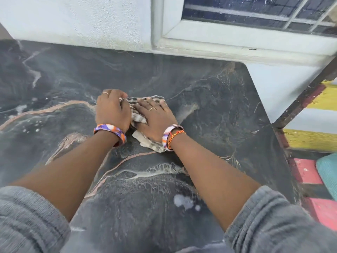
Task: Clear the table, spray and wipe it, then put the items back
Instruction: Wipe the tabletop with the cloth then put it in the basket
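**Both hands press a checked cloth onto the wet marble tabletop**

A crumpled checked cloth point(144, 114), pale with dark lines, lies near the middle of the dark marbled tabletop point(209, 99), pinned under both hands. The right hand point(156, 117) is spread open and flat on top of it, fingers pointing away from the person, a ring on one finger. The left hand point(111, 110) sits just beside the right, touching the cloth's left edge with its fingers curled down over it; whether they actually pinch the fabric cannot be told. It also wears a ring. A corner of the cloth sticks out below the right wrist.

Each wrist carries a patterned band point(110, 131) in purple, orange and white, and the right wrist has a thin braided orange cord point(175, 137) as well. Grey sleeves point(27, 221) are pushed up both forearms.

The tabletop shows foamy patches point(183, 201) and scattered droplets close to the person, with a streaky film across the rest. At its far edge stands a white wall point(82, 21) with a window frame point(237, 41). To the right, beyond the table edge, are painted planks point(315, 139) in yellow and pink.
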`<state>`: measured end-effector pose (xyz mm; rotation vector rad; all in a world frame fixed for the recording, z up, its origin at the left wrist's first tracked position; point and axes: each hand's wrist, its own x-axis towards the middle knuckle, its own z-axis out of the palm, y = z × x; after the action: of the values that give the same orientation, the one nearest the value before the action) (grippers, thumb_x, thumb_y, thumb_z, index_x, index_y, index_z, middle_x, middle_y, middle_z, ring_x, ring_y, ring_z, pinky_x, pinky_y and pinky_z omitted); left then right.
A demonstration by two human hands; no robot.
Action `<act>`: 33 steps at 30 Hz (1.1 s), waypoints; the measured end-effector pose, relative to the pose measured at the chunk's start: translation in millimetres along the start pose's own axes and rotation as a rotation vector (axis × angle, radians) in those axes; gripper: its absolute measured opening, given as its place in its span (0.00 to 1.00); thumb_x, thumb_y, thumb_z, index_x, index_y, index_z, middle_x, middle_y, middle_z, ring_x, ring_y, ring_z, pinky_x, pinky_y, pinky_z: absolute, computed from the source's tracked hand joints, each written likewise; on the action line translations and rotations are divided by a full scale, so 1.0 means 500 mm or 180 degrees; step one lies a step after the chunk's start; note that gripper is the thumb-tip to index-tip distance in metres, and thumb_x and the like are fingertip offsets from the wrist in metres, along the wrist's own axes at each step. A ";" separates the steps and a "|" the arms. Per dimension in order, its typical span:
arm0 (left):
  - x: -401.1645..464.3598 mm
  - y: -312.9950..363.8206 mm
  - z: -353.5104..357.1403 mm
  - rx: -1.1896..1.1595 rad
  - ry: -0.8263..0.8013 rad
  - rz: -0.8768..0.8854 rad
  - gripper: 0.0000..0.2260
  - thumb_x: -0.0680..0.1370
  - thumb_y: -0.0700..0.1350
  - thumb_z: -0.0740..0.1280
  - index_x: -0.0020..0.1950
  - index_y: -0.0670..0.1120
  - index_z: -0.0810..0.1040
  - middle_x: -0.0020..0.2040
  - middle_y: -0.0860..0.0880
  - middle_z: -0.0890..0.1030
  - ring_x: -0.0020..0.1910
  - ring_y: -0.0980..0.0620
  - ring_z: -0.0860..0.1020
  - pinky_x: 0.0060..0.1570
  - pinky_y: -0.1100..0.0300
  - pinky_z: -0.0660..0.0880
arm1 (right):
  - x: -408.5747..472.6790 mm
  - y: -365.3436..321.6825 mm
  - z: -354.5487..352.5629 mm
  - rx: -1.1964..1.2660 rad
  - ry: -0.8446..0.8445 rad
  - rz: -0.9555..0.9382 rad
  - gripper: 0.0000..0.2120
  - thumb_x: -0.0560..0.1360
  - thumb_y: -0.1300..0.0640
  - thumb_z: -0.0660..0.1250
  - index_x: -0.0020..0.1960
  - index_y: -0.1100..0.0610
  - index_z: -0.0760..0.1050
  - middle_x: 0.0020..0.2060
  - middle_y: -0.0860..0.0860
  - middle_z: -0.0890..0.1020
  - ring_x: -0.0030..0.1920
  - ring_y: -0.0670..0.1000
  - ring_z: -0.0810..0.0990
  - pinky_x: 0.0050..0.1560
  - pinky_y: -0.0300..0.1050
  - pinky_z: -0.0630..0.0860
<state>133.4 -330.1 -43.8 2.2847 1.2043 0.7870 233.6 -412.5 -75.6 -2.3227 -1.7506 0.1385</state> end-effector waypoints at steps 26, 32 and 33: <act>-0.302 0.033 -0.073 -0.0066 -0.0625 0.0624 0.08 0.71 0.36 0.63 0.47 0.39 0.80 0.59 0.40 0.74 0.56 0.38 0.74 0.54 0.48 0.74 | -0.429 0.125 -0.068 -0.0216 0.0111 0.2579 0.33 0.76 0.35 0.46 0.76 0.50 0.52 0.77 0.47 0.53 0.76 0.56 0.47 0.74 0.61 0.42; -0.336 -0.062 -0.170 0.0170 -0.0202 0.0209 0.11 0.73 0.34 0.61 0.51 0.38 0.80 0.59 0.36 0.75 0.58 0.35 0.73 0.57 0.47 0.70 | -0.333 -0.121 -0.001 0.0020 -0.0393 0.0678 0.32 0.75 0.34 0.49 0.75 0.47 0.54 0.76 0.45 0.54 0.77 0.55 0.47 0.73 0.61 0.39; -0.341 -0.068 -0.181 0.0165 -0.0132 0.0134 0.12 0.73 0.34 0.60 0.53 0.37 0.79 0.59 0.35 0.75 0.58 0.35 0.72 0.58 0.46 0.70 | -0.338 -0.158 0.009 0.0012 -0.0454 0.0401 0.32 0.75 0.34 0.50 0.75 0.46 0.54 0.76 0.45 0.55 0.77 0.55 0.47 0.72 0.61 0.38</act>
<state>-24.9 -445.7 -44.9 2.3637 1.1745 0.7276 110.8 -553.4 -71.5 -2.4756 -1.6631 0.3363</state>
